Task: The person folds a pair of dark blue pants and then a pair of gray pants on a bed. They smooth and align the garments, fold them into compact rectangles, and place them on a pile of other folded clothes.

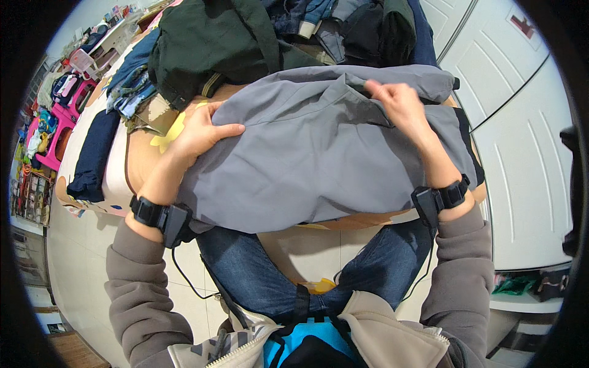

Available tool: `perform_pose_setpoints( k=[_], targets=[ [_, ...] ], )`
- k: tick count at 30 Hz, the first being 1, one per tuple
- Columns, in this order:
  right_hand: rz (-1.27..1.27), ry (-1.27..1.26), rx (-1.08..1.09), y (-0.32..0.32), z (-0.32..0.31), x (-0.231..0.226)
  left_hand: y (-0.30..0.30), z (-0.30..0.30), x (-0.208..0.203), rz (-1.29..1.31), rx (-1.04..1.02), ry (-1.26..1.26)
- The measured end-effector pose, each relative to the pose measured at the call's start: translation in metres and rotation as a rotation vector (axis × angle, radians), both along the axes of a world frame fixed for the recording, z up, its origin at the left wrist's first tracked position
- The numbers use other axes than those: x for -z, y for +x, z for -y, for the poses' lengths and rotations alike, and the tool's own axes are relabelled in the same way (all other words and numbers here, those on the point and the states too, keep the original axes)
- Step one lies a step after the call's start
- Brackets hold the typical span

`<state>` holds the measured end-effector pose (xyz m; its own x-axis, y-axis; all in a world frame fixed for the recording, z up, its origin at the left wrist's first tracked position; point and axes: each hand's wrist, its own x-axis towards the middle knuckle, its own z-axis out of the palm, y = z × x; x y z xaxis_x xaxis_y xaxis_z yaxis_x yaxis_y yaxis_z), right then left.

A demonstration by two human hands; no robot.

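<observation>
Lying crosswise: grey garment (307, 172) | long axis left-right | left hand (202, 133) pinching its left edge | right hand (399, 107) curled at far-right side, hold unclear

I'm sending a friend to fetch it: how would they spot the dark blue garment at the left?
Start with the patterned sheet before the person and look left, past the left hand. Near the sheet's left edge lies the dark blue garment, a long, narrow bundle. Unlike the lighter blue denim crumpled just beyond it, it is plain, evenly dark and neatly folded.
</observation>
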<state>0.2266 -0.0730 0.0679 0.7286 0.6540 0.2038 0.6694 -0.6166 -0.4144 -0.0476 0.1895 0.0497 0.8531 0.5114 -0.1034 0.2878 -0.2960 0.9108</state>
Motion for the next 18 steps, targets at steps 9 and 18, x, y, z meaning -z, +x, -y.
perform_pose_setpoints(
  k=[9, 18],
  targets=[
    [0.925, -0.050, -0.112, 0.056, 0.009, 0.019, -0.005, -0.012, 0.011, 0.337, -0.025, 0.136],
    [0.751, 0.101, 0.148, 0.117, 0.047, -0.034, 0.024, -0.042, 0.040, 0.211, -0.180, 0.575]
  ],
)
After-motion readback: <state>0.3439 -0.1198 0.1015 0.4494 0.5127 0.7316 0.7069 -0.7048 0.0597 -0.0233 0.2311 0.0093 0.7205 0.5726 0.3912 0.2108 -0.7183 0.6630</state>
